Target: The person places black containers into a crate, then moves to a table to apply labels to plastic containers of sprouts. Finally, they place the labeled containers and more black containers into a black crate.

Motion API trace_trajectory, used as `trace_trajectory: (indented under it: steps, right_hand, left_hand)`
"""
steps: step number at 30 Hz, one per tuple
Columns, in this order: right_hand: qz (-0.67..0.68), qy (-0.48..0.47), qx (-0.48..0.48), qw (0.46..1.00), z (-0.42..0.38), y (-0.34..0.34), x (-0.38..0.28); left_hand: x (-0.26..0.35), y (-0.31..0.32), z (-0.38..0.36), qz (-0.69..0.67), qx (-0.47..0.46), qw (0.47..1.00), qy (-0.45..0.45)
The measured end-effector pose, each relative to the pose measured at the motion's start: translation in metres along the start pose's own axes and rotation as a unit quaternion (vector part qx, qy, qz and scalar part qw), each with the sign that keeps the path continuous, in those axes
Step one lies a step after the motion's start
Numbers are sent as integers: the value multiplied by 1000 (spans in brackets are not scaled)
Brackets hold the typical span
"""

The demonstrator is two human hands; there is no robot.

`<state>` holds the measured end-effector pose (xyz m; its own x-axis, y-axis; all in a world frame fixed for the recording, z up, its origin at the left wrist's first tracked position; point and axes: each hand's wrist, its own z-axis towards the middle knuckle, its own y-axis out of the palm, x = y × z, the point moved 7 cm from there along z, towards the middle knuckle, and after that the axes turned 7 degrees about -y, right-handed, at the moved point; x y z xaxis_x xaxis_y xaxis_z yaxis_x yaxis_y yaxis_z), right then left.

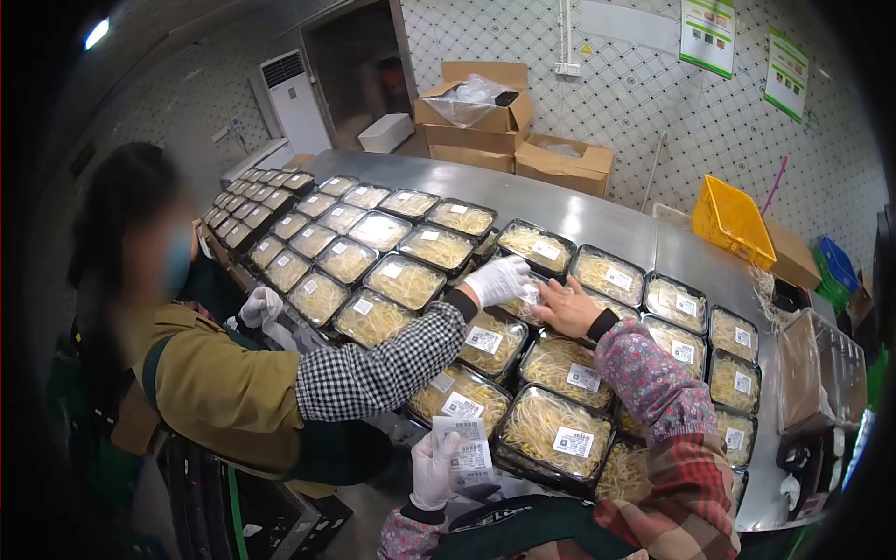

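Note:
My left hand (pixel 434 473), in a white glove, is closed on a strip of printed labels (pixel 467 450) at the near edge of the table. My right hand (pixel 567 310), bare, is reached out over the packs with its fingers spread. Its fingertips are by a label on a black tray of bean sprouts (pixel 513 306), partly hidden by hands. Nearer me, a labelled bean sprout pack (pixel 555 434) and another labelled pack (pixel 567 371) lie in the rows. A co-worker's gloved hand (pixel 501 280) is on the same tray, just left of my right hand.
A co-worker (pixel 224 373) stands close on my left, one arm across the packs. Rows of packs cover much of the steel table (pixel 616 219). Cardboard boxes (pixel 476 121) and a yellow crate (pixel 733 219) are at the back; a clear bin (pixel 817 369) is at the right.

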<state>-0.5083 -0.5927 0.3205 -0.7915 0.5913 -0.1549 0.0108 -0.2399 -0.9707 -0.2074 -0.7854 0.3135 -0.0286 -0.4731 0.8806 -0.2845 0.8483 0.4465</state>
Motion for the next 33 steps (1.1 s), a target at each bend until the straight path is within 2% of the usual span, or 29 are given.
trace_trajectory:
  steps: [1, 2, 4, 5, 6, 8, 9, 10, 12, 15, 18, 19, 22, 23, 26, 27, 28, 30, 33]
  right_hand:
    - [-17, -20, -22, 999, 4, -13, -3]
    - [-28, -25, 53, 998, 3, -36, -8]
    - [35, 13, 142, 989, 2, -82, -27]
    - [110, 15, 147, 983, 2, -106, -44]
    - [209, 4, 118, 971, 2, -114, -65]
    - [403, -91, 17, 910, 1, -97, -114]
    - [456, -88, -44, 885, -6, -93, -144]
    - [437, -158, -55, 884, -11, -96, -174]
    - [410, -167, -120, 889, -16, -87, -210]
    - [429, -199, -133, 871, -9, -65, -227]
    - [470, -166, -153, 853, -5, -55, -240]
    - [460, -178, -132, 860, -2, -58, -246]
    - [441, -252, -91, 857, 9, -48, -261]
    - [429, -278, -109, 852, 11, -49, -272]
    - [420, -326, -58, 845, 44, -44, -282]
    - [437, -247, -15, 865, 69, -43, -267]
    - [451, -165, 29, 877, 96, -41, -249]
    - [554, -25, 54, 830, 148, -24, -214]
    - [501, 9, 45, 864, 193, 25, -199]
  left_hand:
    - [2, 0, 0, 6, -8, 1000, -3]
    - [6, 1, -1, 1, -3, 1000, 8]
    - [16, 8, 0, -9, 13, 999, 32]
    - [19, 8, 3, -3, 8, 999, 42]
    - [17, -2, 10, 104, -6, 990, 98]
    - [28, 5, 12, 101, 17, 988, 112]
    - [27, 3, 11, 89, 20, 991, 94]
    - [25, 2, 11, 77, 20, 994, 77]
    - [20, 1, 8, 61, 27, 996, 63]
    - [15, -8, 4, 42, 49, 995, 70]
    - [18, -24, 0, 62, 86, 989, 101]
    - [20, -31, 1, 87, 82, 991, 64]
    - [48, -37, -3, 120, 129, 961, 213]
    - [52, -33, -6, 29, 88, 984, 149]
    - [40, -52, -3, 63, 103, 988, 99]
    - [30, -62, -6, 0, 102, 995, 9]
    - [27, -70, -12, 2, 109, 994, 8]
    - [20, -83, -22, 5, 121, 993, 6]
    - [23, -93, -35, 13, 141, 989, 39]
